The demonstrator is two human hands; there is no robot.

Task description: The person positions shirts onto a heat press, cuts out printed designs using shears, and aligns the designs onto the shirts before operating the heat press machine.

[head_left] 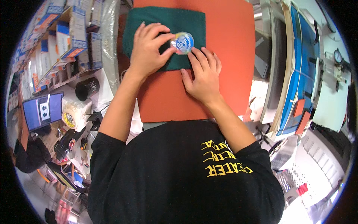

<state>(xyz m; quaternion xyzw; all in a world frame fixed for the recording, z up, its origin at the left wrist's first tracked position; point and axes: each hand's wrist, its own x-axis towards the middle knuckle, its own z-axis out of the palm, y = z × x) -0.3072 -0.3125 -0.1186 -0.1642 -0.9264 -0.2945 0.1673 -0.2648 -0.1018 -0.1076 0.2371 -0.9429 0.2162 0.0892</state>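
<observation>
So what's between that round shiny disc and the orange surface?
In the head view, a dark green cloth lies between the disc and the orange surface.

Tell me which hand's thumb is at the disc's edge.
The left hand, its thumb and index finger at the left edge of the round disc; the right hand has its thumb apart, by the lower edge of the green cloth.

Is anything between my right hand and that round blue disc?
Nothing visible: your right hand sits by the lower right edge of the round blue disc, contact unclear. Your left hand holds its left edge.
</observation>
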